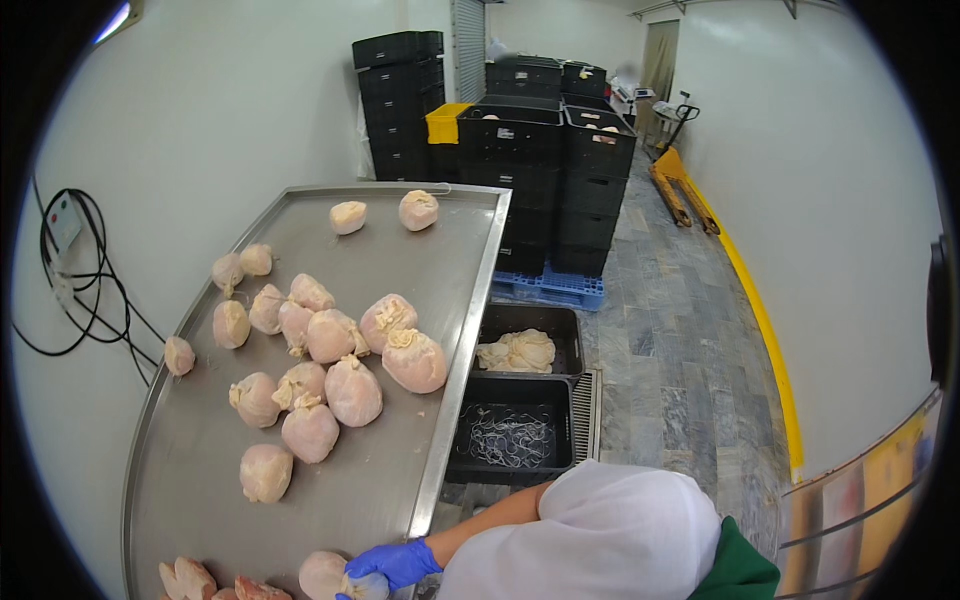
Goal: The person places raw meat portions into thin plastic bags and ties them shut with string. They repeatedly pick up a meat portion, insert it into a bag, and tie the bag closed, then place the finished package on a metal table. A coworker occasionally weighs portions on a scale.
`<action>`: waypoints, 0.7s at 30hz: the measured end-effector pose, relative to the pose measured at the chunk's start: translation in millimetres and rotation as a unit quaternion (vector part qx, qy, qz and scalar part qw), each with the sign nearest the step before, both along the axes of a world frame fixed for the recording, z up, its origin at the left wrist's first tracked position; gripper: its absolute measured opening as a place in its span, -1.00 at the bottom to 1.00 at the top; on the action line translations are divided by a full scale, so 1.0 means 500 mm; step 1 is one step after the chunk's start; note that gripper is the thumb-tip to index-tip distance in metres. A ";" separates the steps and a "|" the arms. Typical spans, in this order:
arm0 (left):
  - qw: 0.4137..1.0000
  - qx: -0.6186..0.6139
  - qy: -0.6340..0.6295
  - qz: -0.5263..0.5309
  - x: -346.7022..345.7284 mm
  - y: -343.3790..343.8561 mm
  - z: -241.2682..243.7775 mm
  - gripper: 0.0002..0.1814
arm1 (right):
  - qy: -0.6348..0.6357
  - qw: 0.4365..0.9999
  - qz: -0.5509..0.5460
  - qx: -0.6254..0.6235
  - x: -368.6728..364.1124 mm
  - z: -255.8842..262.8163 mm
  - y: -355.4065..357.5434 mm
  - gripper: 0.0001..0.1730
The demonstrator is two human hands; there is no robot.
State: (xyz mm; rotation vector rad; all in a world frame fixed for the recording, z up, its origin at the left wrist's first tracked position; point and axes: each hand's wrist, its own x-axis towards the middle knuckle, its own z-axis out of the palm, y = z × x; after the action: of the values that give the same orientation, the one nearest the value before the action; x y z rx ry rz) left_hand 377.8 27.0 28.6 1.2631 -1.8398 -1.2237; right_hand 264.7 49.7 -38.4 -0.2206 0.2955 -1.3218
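My right hand (394,565), in a blue glove, grips a pale, rounded meat bundle (367,585) at the near edge of the steel table (360,262). Another skin-wrapped meat bundle (322,574) touches it on the left. A bit of blue glove shows at the bottom rim; whose finger it is cannot be told. My left hand is otherwise out of view. Several similar bundles, some with gathered ends, lie in a loose group (334,335) mid-table, and two more sit at the far end (418,210). Redder raw meat pieces (193,579) lie at the lower left.
Beside the table stand a black crate of pale skins (525,351) and a black crate of loose thin loops (510,439). Stacked black crates (510,157) rest on a blue pallet (585,292). A yellow pallet jack (670,180) stands by the right wall; coiled cable hangs left.
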 end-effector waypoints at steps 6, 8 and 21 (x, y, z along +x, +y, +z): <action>0.998 -0.005 0.001 -0.058 -0.076 -0.018 0.010 -0.48 | 0.480 0.875 -0.002 -0.064 -0.102 0.037 0.009 -0.58; 0.997 -0.010 -0.001 -0.072 -0.096 -0.024 0.017 -0.48 | 0.616 0.784 -0.031 -0.068 -0.131 0.067 0.014 -0.58; 0.975 0.005 0.000 -0.222 -0.228 0.008 0.029 -0.46 | 0.594 0.752 -0.284 -0.002 -0.249 -0.038 0.047 -0.72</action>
State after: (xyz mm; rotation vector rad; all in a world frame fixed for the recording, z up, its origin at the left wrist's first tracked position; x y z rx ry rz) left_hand 263.8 30.8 43.1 0.8775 -2.1927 -1.4570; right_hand 140.0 73.1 -57.6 -1.0538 1.5452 -1.6195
